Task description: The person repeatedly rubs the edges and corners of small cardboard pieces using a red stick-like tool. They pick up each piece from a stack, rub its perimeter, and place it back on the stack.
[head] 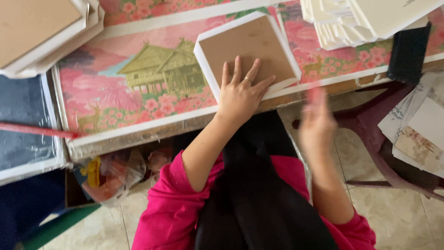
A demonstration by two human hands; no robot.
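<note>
A stack of cardboard-backed white boards (41,32) sat at the far left corner of the pink table with a painted house scene (138,88). Right of it, the left hand (240,92) lay flat with fingers spread wide on the near corner of a square brown cardboard panel with a thick white foam edge (247,48), pressing rather than gripping it. That panel rested tilted near the table's near edge. Further right, the right hand (317,120) hung blurred in free space off the table's edge, fingers loosely open, holding nothing. White foam sheets (360,21) were piled far right, above a dark red plastic chair (379,134)
</note>
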